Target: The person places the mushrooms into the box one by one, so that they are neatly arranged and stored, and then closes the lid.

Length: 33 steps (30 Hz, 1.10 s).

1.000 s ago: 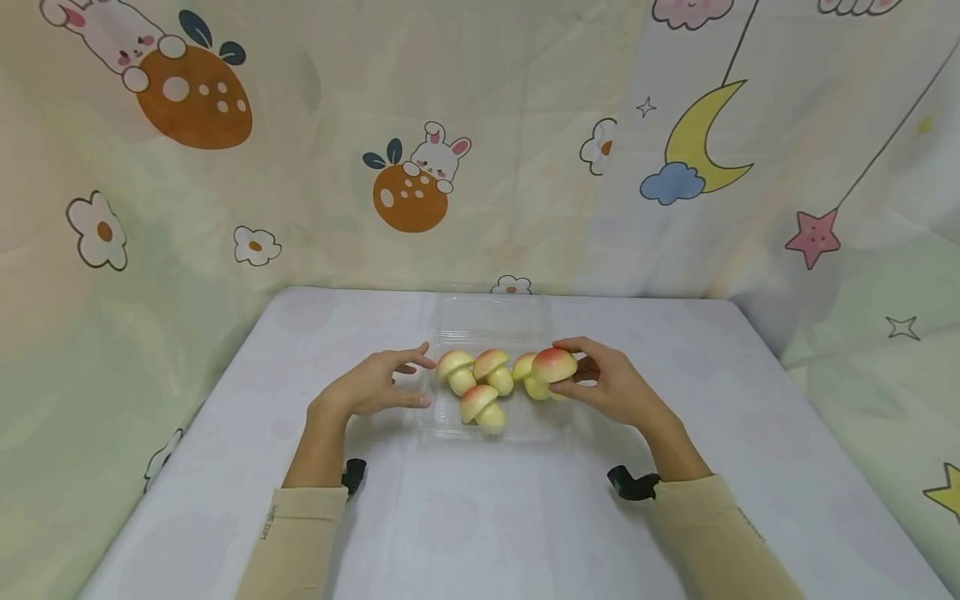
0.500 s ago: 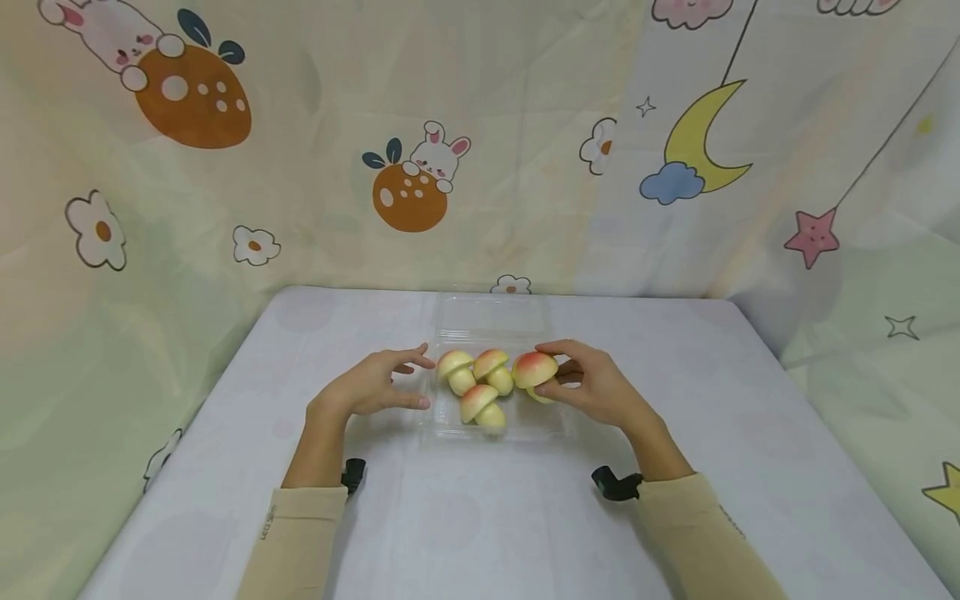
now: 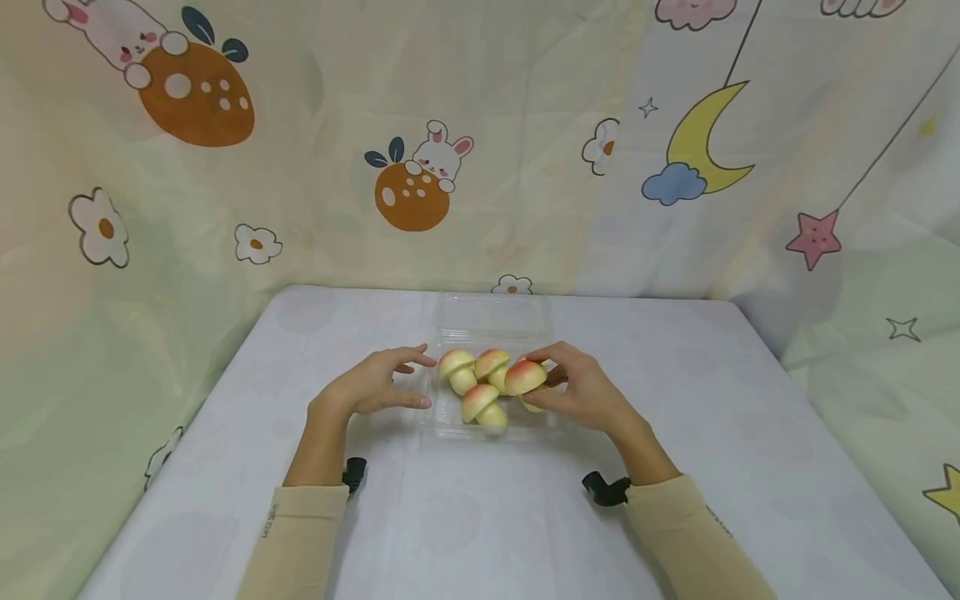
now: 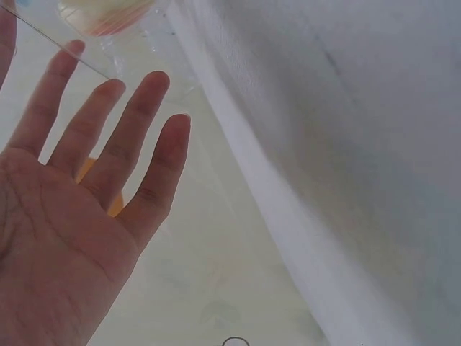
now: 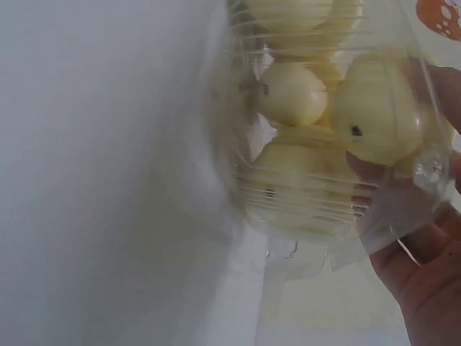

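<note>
A clear plastic clamshell box (image 3: pixel 444 423) lies with its lid (image 3: pixel 491 315) folded back. Inside its left half are three toy mushrooms (image 3: pixel 456 367), pale yellow with red-tinged caps. My right hand (image 3: pixel 588 393) pinches another mushroom (image 3: pixel 525 377) by its cap over the box's right side; a further mushroom is partly hidden behind it. The right wrist view shows pale mushrooms (image 5: pixel 295 94) through the ribbed clear wall, with fingers on the far side. Beside the box's left wall is my left hand (image 3: pixel 366 385), thumb and fingers spread, holding nothing; whether it touches is unclear.
A white cloth covers the table (image 3: pixel 465 517), whose far edge runs behind the box. A printed curtain (image 3: pixel 495 192) with bunnies and a moon hangs at the back and sides. Each wrist bears a black camera (image 3: pixel 603 489).
My right hand has moved left and slightly down with the mushroom, bringing it further over the box. My left hand has stayed where it was.
</note>
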Motion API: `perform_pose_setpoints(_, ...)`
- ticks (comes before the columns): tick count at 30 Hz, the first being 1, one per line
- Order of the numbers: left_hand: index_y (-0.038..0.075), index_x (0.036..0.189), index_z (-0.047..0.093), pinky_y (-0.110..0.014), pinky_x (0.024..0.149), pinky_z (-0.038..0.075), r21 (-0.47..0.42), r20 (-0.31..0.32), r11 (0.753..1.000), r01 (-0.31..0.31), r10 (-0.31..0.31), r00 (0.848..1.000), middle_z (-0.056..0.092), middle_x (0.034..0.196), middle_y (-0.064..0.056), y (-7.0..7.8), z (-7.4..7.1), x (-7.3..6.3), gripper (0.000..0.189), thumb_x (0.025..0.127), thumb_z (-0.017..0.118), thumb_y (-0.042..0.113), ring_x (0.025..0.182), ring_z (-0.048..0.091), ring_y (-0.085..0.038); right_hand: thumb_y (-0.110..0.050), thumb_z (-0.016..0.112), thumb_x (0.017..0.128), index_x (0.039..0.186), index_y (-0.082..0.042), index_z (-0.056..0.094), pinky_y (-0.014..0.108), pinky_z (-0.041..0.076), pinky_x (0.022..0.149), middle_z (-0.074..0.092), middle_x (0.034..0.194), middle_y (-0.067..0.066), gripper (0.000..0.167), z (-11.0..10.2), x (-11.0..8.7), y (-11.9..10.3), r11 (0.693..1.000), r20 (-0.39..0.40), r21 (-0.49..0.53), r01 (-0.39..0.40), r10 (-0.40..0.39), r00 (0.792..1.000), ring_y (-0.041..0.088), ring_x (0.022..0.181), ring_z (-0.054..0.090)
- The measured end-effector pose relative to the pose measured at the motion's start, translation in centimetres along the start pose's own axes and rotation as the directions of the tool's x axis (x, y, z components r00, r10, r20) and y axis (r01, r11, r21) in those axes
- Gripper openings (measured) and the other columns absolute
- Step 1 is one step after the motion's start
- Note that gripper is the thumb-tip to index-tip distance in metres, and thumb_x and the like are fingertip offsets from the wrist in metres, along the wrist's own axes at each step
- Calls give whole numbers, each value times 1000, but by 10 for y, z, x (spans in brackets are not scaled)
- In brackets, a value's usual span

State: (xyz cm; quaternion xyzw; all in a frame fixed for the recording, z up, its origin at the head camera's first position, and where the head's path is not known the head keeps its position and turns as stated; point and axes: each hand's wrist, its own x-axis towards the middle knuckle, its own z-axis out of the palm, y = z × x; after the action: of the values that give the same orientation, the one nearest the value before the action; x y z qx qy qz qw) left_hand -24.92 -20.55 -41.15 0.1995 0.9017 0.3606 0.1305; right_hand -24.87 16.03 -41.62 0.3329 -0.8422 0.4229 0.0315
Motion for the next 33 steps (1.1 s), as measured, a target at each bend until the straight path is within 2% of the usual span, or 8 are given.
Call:
perform_pose_setpoints(6, 21, 145, 58, -56, 109, 44, -3, 6, 1000, 8, -8, 1000, 33, 167, -6, 0, 0, 2, 74, 81, 87, 43, 139, 52, -34, -16, 89, 80, 126, -11, 67, 49, 59, 83, 67, 120, 1, 51, 3, 1, -1, 997, -17, -68, 26, -27, 999, 23, 94, 71)
perform_pose_setpoints(11, 21, 146, 57, -55, 109, 45, 6, 7, 1000, 16, -16, 1000, 33, 167, -5, 1, 0, 2, 74, 82, 87, 41, 139, 52, -33, -16, 89, 80, 126, -9, 67, 46, 60, 83, 67, 119, 2, 51, 4, 2, 1, 996, -17, -77, 35, -37, 999, 27, 97, 70)
perform_pose_setpoints(15, 22, 146, 57, -55, 109, 45, 5, 12, 1000, 28, -28, 1000, 33, 167, -4, 2, 0, 3, 73, 83, 87, 39, 140, 51, -31, -16, 89, 80, 125, -9, 67, 50, 59, 82, 67, 120, 3, 50, 5, 1, 3, 997, -14, -67, 29, -30, 999, 28, 96, 69)
perform_pose_setpoints(21, 23, 146, 57, -57, 111, 43, -11, 7, 999, 44, -44, 999, 32, 167, -4, 0, 1, 2, 72, 83, 88, 37, 140, 51, -32, -17, 90, 79, 122, -10, 67, 50, 58, 82, 67, 122, 2, 50, 7, 0, 6, 997, -1, -80, 14, -14, 1000, 24, 94, 68)
perform_pose_setpoints(24, 22, 146, 57, -57, 110, 43, -14, 7, 999, 44, -44, 999, 33, 167, -4, -1, 1, 2, 73, 82, 88, 39, 140, 51, -33, -21, 90, 79, 121, -11, 67, 49, 57, 81, 68, 122, 1, 49, 9, -1, 7, 991, 6, -132, 15, -14, 1000, 20, 90, 69)
perform_pose_setpoints(29, 23, 147, 56, -56, 110, 44, -9, 11, 999, 38, -38, 999, 33, 167, -4, 0, 0, 1, 76, 81, 88, 43, 140, 51, -31, -27, 90, 81, 120, -13, 67, 52, 48, 85, 68, 118, 0, 48, 10, -2, 7, 976, 24, -215, 14, -9, 1000, 15, 87, 69)
perform_pose_setpoints(33, 23, 147, 56, -56, 110, 43, -2, 11, 999, 32, -32, 999, 33, 167, -5, 1, -1, 1, 74, 82, 87, 43, 140, 51, -30, -28, 90, 81, 120, -13, 67, 48, 53, 81, 65, 114, -1, 48, 11, -1, 9, 975, 48, -223, 5, 6, 999, 15, 87, 68)
